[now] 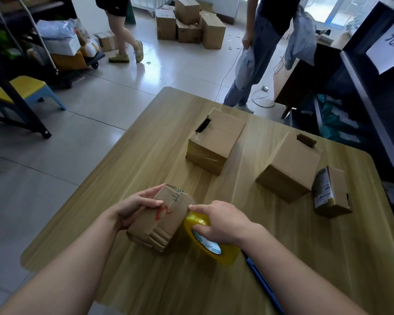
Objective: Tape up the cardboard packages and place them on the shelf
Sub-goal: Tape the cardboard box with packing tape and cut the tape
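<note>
Head view: L hand [137, 208] clasps the small cardboard box [162, 219] toward the near edge of the table [146, 142], while R hand [223, 221] clutches the yellow tape roll [212, 244] against the box's right end, tape's free end hidden. Box judged light, stiff tho creased, apt to slide on smooth wood. Best held by opposite side walls, clear of the seam.

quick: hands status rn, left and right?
left hand: holding the small cardboard box.
right hand: gripping the yellow tape roll.
</note>
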A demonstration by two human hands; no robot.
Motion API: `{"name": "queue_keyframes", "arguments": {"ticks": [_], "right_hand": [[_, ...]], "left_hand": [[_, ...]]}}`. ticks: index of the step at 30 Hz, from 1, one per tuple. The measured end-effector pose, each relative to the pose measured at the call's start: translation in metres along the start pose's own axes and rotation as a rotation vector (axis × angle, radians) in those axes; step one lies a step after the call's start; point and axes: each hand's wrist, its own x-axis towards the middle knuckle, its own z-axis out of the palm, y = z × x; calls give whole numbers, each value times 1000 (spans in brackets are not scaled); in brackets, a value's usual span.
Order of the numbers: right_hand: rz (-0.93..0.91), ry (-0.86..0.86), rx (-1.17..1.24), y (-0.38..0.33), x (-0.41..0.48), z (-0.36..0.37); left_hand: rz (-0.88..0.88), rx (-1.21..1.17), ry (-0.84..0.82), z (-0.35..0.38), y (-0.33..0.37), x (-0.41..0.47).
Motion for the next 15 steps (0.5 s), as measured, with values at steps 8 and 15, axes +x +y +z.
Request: {"name": "queue_keyframes", "arguments": {"ticks": [8, 15], "right_hand": [[-15, 35, 29, -7, 3, 3], [-36, 30, 44, -6, 1, 1]], "left_hand": [[108, 542, 303, 28, 27, -15], [14, 1486, 438, 75, 5, -5]]}}
